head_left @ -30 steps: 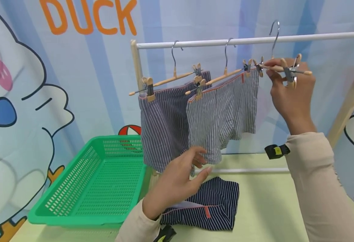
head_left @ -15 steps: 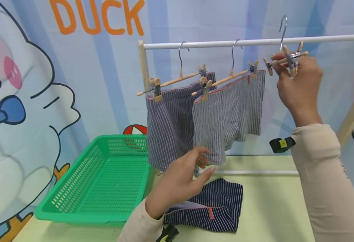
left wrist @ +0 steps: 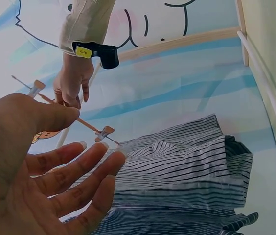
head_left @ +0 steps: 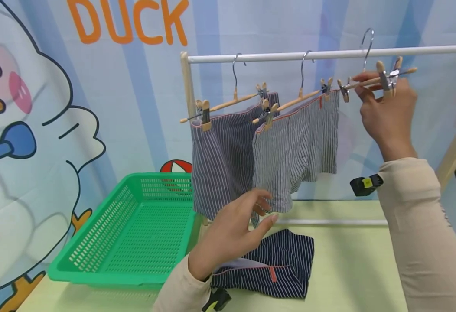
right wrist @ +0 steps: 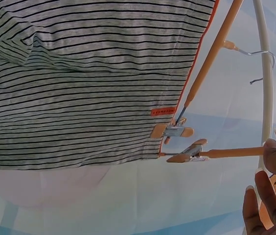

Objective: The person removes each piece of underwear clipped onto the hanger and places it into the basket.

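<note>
My right hand (head_left: 392, 115) pinches the wooden bar of a clip hanger (head_left: 372, 81) near its middle, just below the rack's white rod (head_left: 341, 54). The hanger's metal hook rises above rod height; whether it rests on the rod I cannot tell. Its clips carry no cloth. To its left hang light grey striped shorts (head_left: 294, 151), then darker striped shorts (head_left: 218, 169), each clipped to a hanger. In front of them hovers my left hand (head_left: 232, 229), its fingers loosely bent with nothing held. Navy striped shorts (head_left: 290, 255) lie folded on the table, partly behind that hand.
At the left of the table stands a green plastic basket (head_left: 112, 279) with slotted sides. The rack's wooden post (head_left: 189, 82) and lower white bar (head_left: 337, 222) stand behind the work, before a cartoon duck curtain (head_left: 142, 108).
My right hand has lifted the hanger, then lowered it a little, its hook coming down beside the rod. My left hand has hardly moved. The head view has shifted slightly left.
</note>
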The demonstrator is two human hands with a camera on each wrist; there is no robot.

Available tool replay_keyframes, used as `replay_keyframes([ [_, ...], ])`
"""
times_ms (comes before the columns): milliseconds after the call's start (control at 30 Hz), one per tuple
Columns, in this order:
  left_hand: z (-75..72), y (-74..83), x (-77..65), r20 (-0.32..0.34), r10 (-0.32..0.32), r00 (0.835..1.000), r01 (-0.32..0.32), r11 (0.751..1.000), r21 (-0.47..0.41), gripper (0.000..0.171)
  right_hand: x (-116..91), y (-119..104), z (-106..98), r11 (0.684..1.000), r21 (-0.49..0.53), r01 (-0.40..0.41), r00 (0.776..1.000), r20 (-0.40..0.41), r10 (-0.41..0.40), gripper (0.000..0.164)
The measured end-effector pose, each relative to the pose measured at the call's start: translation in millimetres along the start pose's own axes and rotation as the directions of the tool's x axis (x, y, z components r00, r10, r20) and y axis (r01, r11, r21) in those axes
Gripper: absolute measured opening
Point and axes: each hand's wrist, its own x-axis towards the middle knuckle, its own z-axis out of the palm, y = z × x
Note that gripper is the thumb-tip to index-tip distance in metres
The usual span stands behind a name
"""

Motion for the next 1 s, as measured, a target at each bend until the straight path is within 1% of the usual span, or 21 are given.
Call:
replay_keyframes([
  [67, -0.1, 0.2, 0.6, -0.006, 0.002, 1.0, -0.002, 1.0, 0.008, 0.036, 0.1, 1.9, 0.4, 1.0, 0.001, 0.01, 1.0, -0.004, -0.01, 0.024],
  [167, 0.1, 0.1, 0.9, -0.006, 0.0, 1.0, 0.0, 1.0, 0.02, 0.036, -1.4, 5.5, 1.8, 0.998, 0.016, 0.059, 0.998, -0.023, -0.058, 0.023],
  [267, 0.2, -0.1, 0.3, 0.003, 0.001, 1.0, -0.001, 1.0, 0.02, 0.036, -4.5, 9.4, 3.9, 0.996, 0.012, 0.085, 0.996, -0.023, -0.084, 0.023],
  [533, -0.1, 0.1, -0.2, 0.008, 0.003, 1.0, -0.003, 1.0, 0.001, 0.036, -13.8, 16.5, 9.3, 0.998, -0.013, 0.057, 0.998, 0.037, -0.057, 0.024],
  [667, -0.5, 0.6, 0.2, 0.001, 0.008, 1.0, -0.008, 1.0, 0.01, 0.037, -13.5, 18.8, 9.6, 0.999, -0.032, -0.018, 0.998, 0.06, 0.02, 0.027],
  [767, -0.9, 0.9, 0.3, -0.004, 0.006, 1.0, -0.006, 1.0, 0.009, 0.036, -13.5, 20.9, 9.8, 0.998, -0.031, -0.058, 0.996, 0.06, 0.059, 0.029],
  [867, -1.0, 0.9, 0.1, -0.004, 0.002, 1.0, -0.002, 1.0, 0.008, 0.036, -13.6, 23.3, 10.0, 0.998, -0.027, -0.059, 0.997, 0.043, 0.061, 0.03],
  [1000, -1.0, 0.6, -0.5, -0.004, -0.003, 1.0, 0.003, 1.0, 0.007, 0.036, -15.2, 25.6, 10.2, 0.998, -0.056, -0.039, 0.998, 0.036, 0.041, 0.03],
])
